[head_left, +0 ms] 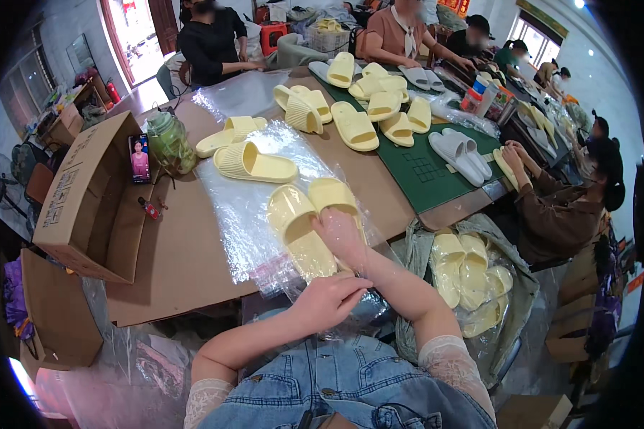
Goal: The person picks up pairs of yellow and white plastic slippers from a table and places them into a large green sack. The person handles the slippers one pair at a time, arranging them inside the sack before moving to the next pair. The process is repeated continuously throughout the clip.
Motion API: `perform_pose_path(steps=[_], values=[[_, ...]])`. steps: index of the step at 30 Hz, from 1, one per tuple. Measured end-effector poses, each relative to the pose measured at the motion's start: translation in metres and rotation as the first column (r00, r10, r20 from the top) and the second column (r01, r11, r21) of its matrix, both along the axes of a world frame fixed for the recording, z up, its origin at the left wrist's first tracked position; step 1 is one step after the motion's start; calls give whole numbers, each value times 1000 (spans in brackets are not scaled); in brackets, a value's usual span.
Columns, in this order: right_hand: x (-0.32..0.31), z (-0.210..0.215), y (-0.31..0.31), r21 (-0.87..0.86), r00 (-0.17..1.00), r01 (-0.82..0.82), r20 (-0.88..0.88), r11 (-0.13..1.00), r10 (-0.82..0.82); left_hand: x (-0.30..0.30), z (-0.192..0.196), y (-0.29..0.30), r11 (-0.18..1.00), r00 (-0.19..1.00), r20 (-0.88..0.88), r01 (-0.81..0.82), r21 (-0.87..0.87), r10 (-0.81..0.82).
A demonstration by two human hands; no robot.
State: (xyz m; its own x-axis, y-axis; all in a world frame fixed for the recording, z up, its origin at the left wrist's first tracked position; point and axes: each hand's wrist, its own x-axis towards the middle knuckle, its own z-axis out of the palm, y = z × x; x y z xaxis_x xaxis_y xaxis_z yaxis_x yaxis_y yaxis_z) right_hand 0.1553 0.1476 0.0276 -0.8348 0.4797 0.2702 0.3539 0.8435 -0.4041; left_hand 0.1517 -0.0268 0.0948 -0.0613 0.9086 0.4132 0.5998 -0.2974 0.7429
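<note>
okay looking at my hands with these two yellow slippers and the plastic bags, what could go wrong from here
The right hand presses the pair of yellow slippers lying on a slick stack of clear bags near the table edge; the stack might slide off toward your lap. The left hand grips bag film at that edge, which could tear or crumple. The green jar beside the bags could get knocked over.
</note>
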Motion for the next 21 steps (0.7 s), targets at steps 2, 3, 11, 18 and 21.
perform_pose_path(steps=[2,3,11,18,21], values=[[6,-5,4,-52,998,30,-59,998,-33,-7,-1,-2,992,993,35,118,-39,-117],[9,-9,8,-79,995,44,-88,996,-51,-11,0,-3,983,983,54,177,-57,-174],[84,45,57,106,926,307,-262,946,-271,-60,11,-3,988,999,46,-10,-152,17],[227,132,106,465,832,536,-431,705,-349,-107,-33,12,940,957,-6,-284,-187,288],[305,155,102,626,849,529,-402,574,-344,-112,-52,12,918,939,34,-328,-223,343]])
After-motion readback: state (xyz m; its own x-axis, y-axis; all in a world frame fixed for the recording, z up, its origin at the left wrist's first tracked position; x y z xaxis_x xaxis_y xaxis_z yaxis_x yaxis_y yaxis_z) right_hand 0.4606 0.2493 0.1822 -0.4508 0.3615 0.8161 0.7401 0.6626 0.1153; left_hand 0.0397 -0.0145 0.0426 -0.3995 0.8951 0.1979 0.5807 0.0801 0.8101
